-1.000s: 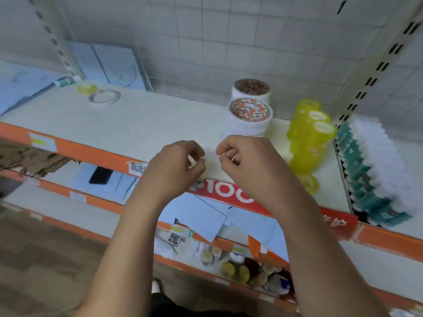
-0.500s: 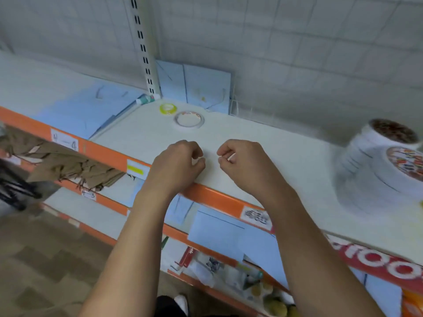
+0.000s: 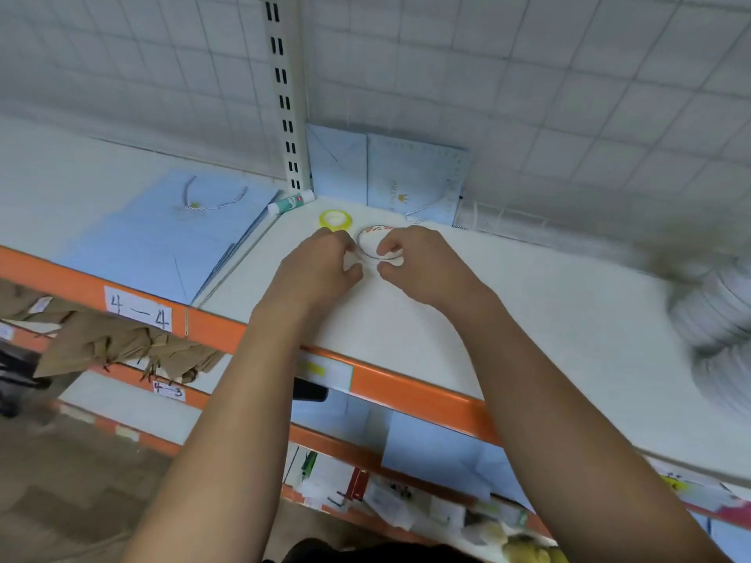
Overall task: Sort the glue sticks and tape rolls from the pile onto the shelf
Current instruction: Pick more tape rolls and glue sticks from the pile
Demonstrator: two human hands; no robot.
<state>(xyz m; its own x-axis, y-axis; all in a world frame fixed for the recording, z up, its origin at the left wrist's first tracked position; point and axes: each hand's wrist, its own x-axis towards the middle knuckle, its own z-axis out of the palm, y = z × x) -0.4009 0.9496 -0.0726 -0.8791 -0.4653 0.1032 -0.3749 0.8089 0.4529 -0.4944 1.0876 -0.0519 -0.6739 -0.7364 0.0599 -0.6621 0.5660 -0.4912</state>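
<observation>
While both arms reach forward over the orange front rail (image 3: pixel 410 390), I see the two hands meet at a thin tape roll (image 3: pixel 374 242) that lies flat on the white shelf (image 3: pixel 528 319), towards its back left corner. My feed shows the left hand (image 3: pixel 321 266) clenched around the roll's left rim, fingers curled over the top and thumb tucked in at the near side. The right hand (image 3: pixel 410 262) pinches the right rim, forefinger bent across the ring and thumb pressed close below it. The roll has a clear band and a patterned centre, and the shelf carries it. Just behind the left hand sits a yellow tape roll (image 3: pixel 335 219), also flat, near the thin one; I cannot tell whether the two touch. A glue stick (image 3: pixel 289 203) lies on its side at the foot of the slotted upright post (image 3: pixel 284 95), its white cap pointing right. Two blue paper bags (image 3: pixel 414 184) lean upright against the wire grid (image 3: pixel 569 95) at the back. Left of the post, flat blue sheets (image 3: pixel 162 237) cover the neighbouring shelf, and a label (image 3: pixel 137 314) reading 4—4 is stuck on the rail there. Far right, stacks of white tape rolls (image 3: pixel 715 319) stand blurred. Crumpled brown paper (image 3: pixel 122 343) rests on the level below.
</observation>
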